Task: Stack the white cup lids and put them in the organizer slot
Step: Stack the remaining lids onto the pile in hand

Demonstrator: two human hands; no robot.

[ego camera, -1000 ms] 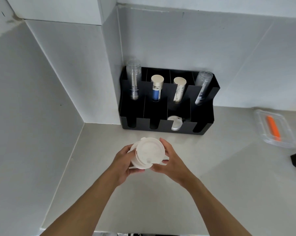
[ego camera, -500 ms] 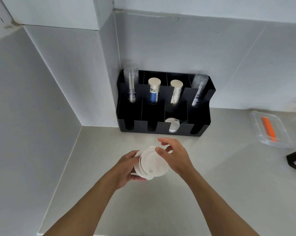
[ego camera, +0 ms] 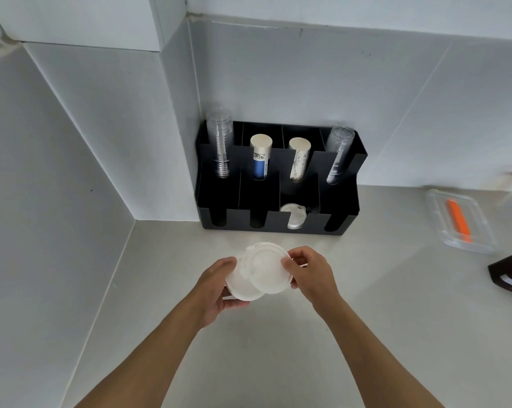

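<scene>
- Pale grey countertop (ego camera: 366, 319) — black plastic compartment organizer (ego camera: 278, 228) stands in its back corner.
- Left hand (ego camera: 216, 290) and right hand (ego camera: 313, 275), fingers closed on the round white plastic cup lids (ego camera: 260, 272) — held above the counter, before the organizer.
- One more white lid (ego camera: 293, 219) sits in a front slot.

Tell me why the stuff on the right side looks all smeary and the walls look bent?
In the head view, the clear container with the orange thing near the right edge is blurred; the wide-angle lens bends the wall lines; the white lids are sharp but so bright their ridges wash out; the black organizer is crisp.
</scene>
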